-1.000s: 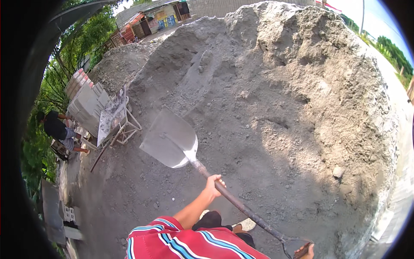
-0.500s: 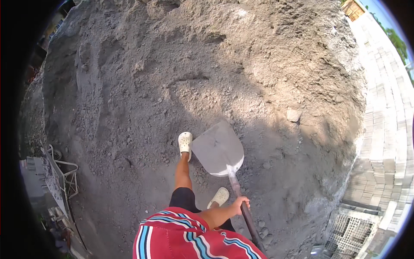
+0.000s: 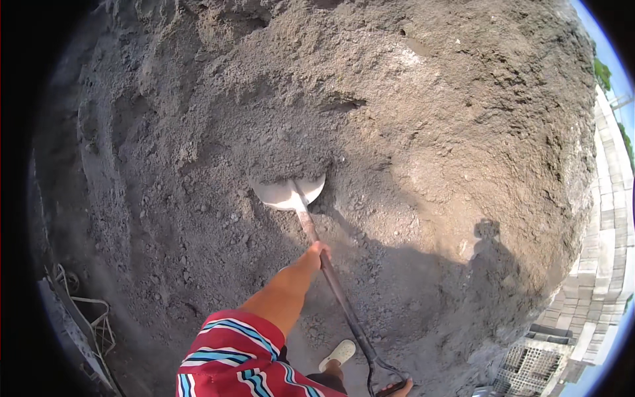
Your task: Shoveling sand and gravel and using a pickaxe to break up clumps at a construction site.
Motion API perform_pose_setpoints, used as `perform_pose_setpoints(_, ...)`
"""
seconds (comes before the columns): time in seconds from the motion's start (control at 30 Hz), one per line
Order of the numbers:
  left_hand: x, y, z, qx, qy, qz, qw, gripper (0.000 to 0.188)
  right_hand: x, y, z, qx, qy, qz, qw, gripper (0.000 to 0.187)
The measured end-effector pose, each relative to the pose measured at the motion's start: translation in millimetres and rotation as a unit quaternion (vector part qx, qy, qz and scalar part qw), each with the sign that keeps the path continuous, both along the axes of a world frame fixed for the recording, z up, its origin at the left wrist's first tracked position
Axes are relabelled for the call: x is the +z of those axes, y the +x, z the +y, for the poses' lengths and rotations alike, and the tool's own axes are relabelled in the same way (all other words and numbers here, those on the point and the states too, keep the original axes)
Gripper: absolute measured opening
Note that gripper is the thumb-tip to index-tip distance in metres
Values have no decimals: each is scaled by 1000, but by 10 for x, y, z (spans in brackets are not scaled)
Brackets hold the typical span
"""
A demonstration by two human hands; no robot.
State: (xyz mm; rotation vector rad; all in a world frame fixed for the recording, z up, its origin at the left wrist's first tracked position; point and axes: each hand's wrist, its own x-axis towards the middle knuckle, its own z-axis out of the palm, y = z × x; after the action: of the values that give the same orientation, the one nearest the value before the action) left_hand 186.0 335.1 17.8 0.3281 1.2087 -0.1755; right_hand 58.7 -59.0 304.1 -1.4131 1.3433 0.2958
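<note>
Right hand (image 3: 395,388) at the lower edge closed on the shovel's end grip for push; left hand (image 3: 319,253) wrapped around mid-shaft to steer. Farther out, shovel (image 3: 291,193) blade driven into the grey sand heap (image 3: 410,119), half buried, handle slanting back

no packages, labels, signs, screens

A: We record hard, direct sunlight on the sand pile (image 3: 397,119); its upper right face is brightest.

B: Shadows?

A: We see a sharp shadow of a person (image 3: 486,264) cast to the lower right. The shovel blade (image 3: 289,193) shows white glare.

B: Optics?

A: We note fisheye bending at the paving blocks (image 3: 605,218), a black rim, and slight softness toward the edges.
</note>
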Motion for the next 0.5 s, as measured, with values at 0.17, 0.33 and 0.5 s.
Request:
perform_pose_setpoints(0.17,-147,-408,171,28,107,-71,991,15,-438,-566,32,-45,43,33,998,39)
perform_pose_setpoints(0.33,201,-342,-322,8,114,-16,993,13,-516,-726,-663,-4,178,40,983,47)
perform_pose_setpoints(0.5,738,-765,-1249,24,103,16,994,12,-230,-686,-1429,-82,33,30,996,49)
